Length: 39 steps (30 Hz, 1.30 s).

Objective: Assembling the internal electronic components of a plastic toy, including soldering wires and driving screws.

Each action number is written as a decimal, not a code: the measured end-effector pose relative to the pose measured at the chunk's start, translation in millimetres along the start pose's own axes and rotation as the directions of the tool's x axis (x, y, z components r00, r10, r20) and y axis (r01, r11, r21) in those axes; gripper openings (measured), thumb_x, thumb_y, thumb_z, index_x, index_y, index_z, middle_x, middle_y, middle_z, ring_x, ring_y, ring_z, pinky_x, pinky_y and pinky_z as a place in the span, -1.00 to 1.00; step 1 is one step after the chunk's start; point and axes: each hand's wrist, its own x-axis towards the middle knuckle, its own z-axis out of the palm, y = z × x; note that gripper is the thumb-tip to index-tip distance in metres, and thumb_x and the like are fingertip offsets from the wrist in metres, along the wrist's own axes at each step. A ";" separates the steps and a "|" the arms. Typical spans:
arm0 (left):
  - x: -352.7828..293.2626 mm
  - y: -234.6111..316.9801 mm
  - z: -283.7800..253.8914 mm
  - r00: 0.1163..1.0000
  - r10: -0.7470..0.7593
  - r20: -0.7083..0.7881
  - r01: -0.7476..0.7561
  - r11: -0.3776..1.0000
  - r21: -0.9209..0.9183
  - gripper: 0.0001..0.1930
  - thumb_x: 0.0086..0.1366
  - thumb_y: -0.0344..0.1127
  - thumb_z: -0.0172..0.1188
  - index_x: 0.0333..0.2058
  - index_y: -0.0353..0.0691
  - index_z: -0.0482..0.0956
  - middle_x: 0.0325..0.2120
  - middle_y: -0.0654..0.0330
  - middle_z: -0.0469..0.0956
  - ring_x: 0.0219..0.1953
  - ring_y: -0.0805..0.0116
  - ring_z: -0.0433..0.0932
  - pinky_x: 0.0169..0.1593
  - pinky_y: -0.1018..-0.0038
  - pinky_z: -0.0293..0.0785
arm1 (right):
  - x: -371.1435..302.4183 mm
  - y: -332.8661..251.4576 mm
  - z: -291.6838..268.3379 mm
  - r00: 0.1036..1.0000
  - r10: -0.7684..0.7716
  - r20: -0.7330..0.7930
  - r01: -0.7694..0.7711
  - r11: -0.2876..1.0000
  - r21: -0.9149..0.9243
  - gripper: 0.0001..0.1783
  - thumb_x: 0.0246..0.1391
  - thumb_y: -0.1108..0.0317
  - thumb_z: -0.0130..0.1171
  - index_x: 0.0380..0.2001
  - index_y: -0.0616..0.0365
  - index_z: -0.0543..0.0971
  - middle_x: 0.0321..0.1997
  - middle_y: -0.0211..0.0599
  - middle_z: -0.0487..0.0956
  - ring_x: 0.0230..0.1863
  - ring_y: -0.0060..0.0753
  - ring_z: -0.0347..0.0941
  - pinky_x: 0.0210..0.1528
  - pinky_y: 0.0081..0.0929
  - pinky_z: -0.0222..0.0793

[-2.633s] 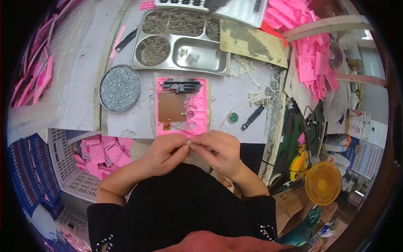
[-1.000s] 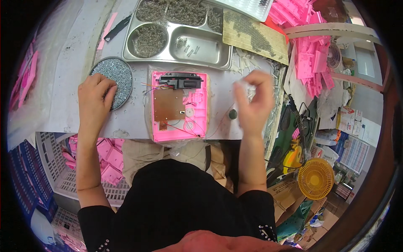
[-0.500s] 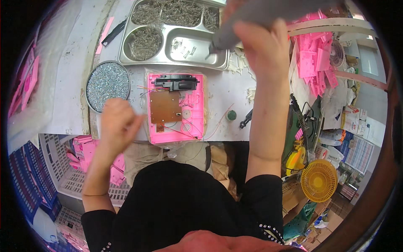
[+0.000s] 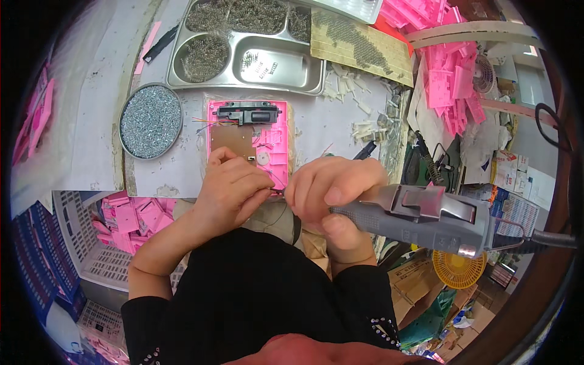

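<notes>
My right hand (image 4: 337, 188) is wrapped round a grey electric screwdriver (image 4: 413, 222) with a metal lever, its cord running off to the right. The tool lies nearly level, its front end pointing left. Beside it, my left hand (image 4: 234, 188) rests over the lower edge of a pink plastic housing (image 4: 278, 149), fingertips pressed together near the screwdriver's front end. What those fingers pinch is too small to tell. Inside the housing sit a brown board (image 4: 231, 140), thin wires and a black plastic unit (image 4: 249, 114). My left hand covers the housing's lower left part.
Left of the housing stands a round dish of small screws (image 4: 151, 121). Behind it is a steel compartment tray (image 4: 280, 64) with springs. White plastic pieces (image 4: 347, 85) lie to the right, near a board with small dark parts (image 4: 359, 45). A crate (image 4: 91, 243) holds pink parts.
My right hand has brought the screwdriver down from the upper right to the housing's lower right corner. My left hand has moved right, from beside the screw dish onto the housing's lower edge.
</notes>
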 end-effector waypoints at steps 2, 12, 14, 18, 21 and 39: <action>-0.3 -0.9 0.6 1.000 0.013 -0.021 -0.013 1.000 -0.001 -0.82 0.10 -0.40 0.43 -0.31 -0.11 0.63 -0.39 0.32 0.62 -0.32 0.32 0.55 -0.02 0.26 0.28 | 0.8 2.7 -1.3 1.000 0.001 0.015 -0.001 1.000 0.000 -0.71 0.10 0.47 0.30 -0.13 0.11 0.46 -0.55 -0.34 0.46 -0.54 -0.39 0.39 -0.42 -0.37 0.36; 8.1 -1.2 -12.2 1.000 0.012 0.002 -0.012 0.972 0.235 -0.69 0.01 -0.26 0.48 -0.24 -0.11 0.65 -0.22 0.30 0.62 -0.14 0.30 0.55 0.11 0.15 0.27 | -2.6 5.6 -9.7 0.999 -0.008 -0.034 0.004 0.993 -0.115 -0.65 0.16 0.27 0.35 -0.14 0.03 0.37 -0.66 -0.46 0.36 -0.66 -0.46 0.32 -0.54 -0.43 0.28; 11.1 -10.4 -20.3 0.993 0.062 0.097 -0.088 0.949 0.301 -0.65 0.02 -0.21 0.47 -0.20 -0.13 0.65 -0.16 0.30 0.61 -0.08 0.29 0.53 0.16 0.11 0.24 | -4.5 1.0 -16.9 0.995 -0.033 -0.090 0.020 0.990 -0.137 -0.64 0.18 0.25 0.34 -0.14 0.02 0.35 -0.66 -0.47 0.35 -0.66 -0.48 0.30 -0.55 -0.43 0.26; 11.2 -25.5 -16.4 0.953 0.141 0.268 -0.231 0.910 0.345 -0.55 -0.02 -0.17 0.46 -0.11 -0.09 0.65 -0.05 0.30 0.59 0.05 0.25 0.49 0.28 -0.04 0.16 | -6.2 -7.4 -20.5 0.983 -0.062 -0.171 0.031 0.983 -0.181 -0.62 0.21 0.21 0.32 -0.13 0.01 0.31 -0.66 -0.49 0.33 -0.67 -0.51 0.26 -0.53 -0.44 0.24; 13.5 -25.4 -10.9 0.928 0.118 0.352 -0.266 0.874 0.406 -0.53 -0.02 -0.17 0.45 -0.08 -0.09 0.65 -0.03 0.31 0.58 0.08 0.25 0.48 0.32 -0.09 0.12 | -9.0 -5.3 -21.2 0.983 -0.058 -0.176 0.030 0.987 -0.158 -0.63 0.19 0.23 0.34 -0.13 0.03 0.34 -0.65 -0.49 0.35 -0.66 -0.51 0.28 -0.53 -0.44 0.26; 16.0 -22.3 -7.8 0.920 0.069 0.385 -0.247 0.866 0.435 -0.64 0.09 -0.15 0.38 -0.13 -0.11 0.65 -0.11 0.32 0.54 0.08 0.30 0.47 0.41 -0.19 0.03 | -14.9 -3.6 -32.3 0.974 0.052 -0.221 -0.084 0.987 -0.138 -0.60 0.12 0.29 0.44 -0.12 0.12 0.43 -0.59 -0.46 0.43 -0.58 -0.47 0.38 -0.46 -0.44 0.36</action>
